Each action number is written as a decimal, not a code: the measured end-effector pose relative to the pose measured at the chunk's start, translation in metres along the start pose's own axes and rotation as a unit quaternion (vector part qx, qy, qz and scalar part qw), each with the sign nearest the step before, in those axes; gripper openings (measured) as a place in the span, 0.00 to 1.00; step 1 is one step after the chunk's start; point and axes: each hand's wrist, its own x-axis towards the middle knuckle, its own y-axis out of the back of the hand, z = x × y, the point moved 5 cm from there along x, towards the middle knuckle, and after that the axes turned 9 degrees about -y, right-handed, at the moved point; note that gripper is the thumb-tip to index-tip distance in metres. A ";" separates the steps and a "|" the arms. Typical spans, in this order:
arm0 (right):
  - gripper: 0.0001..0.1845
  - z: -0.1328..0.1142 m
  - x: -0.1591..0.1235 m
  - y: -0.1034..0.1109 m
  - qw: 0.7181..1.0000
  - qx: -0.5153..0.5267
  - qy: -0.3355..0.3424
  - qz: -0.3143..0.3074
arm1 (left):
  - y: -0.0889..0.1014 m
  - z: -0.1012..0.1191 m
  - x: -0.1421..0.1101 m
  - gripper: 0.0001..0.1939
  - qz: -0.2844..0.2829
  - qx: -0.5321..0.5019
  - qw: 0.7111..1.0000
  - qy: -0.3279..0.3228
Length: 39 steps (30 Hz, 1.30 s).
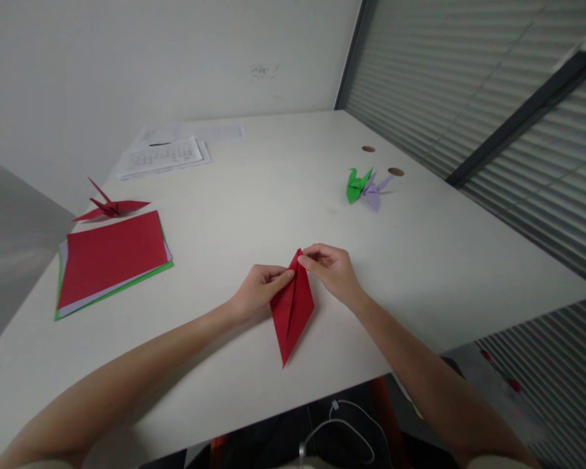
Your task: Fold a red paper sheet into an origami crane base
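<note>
A red folded origami paper (294, 306), shaped like a long diamond with a crease down its middle, lies near the front edge of the table. One point faces me and the other points away. My left hand (261, 288) grips its left side, thumb on top and fingers partly hidden beneath. At the far tip, my right hand (333, 268) pinches the paper's right edge between thumb and forefinger, the other fingers curled.
On the white table (254, 189), a stack of red, lilac and green sheets (114, 254) lies left, with a red paper crane (110, 207) behind it. Written papers (163, 156) are farther back. A green crane (355, 187) and a lilac crane (372, 195) stand right, near two round holes.
</note>
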 end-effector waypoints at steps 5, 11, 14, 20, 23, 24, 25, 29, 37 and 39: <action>0.15 0.000 0.000 -0.001 1.000 0.021 -0.005 -0.005 | -0.003 0.005 -0.003 0.26 -0.005 0.018 1.000 -0.022; 0.15 0.002 -0.001 -0.008 0.999 0.027 -0.012 -0.018 | -0.002 0.000 -0.002 0.26 -0.014 0.021 0.999 -0.030; 0.14 0.002 -0.001 -0.010 0.999 0.036 -0.006 -0.021 | -0.003 -0.001 -0.001 0.24 -0.023 0.025 0.998 -0.043; 0.13 0.007 0.000 -0.008 0.998 0.057 -0.023 -0.006 | -0.001 0.002 0.000 0.21 -0.003 0.048 0.997 -0.062; 0.13 0.008 -0.001 -0.008 0.996 0.081 -0.035 -0.011 | 0.000 0.003 -0.001 0.20 -0.004 0.046 0.998 -0.053; 0.13 0.008 -0.001 -0.008 0.995 0.092 -0.040 -0.013 | 0.001 0.003 -0.001 0.20 -0.001 0.042 0.998 -0.049; 0.13 0.008 -0.001 -0.008 0.994 0.103 -0.046 -0.015 | 0.001 0.003 -0.001 0.20 0.003 0.039 0.998 -0.046; 0.14 0.007 -0.001 -0.009 0.991 0.124 -0.049 -0.021 | 0.000 0.004 -0.001 0.19 0.001 0.029 0.999 -0.042; 0.13 0.008 -0.001 -0.007 0.991 0.131 -0.031 -0.015 | -0.001 0.004 0.001 0.21 -0.014 0.030 0.998 -0.058; 0.13 0.008 -0.001 -0.007 0.991 0.133 -0.029 -0.009 | -0.003 0.002 0.000 0.22 -0.011 0.017 0.998 -0.055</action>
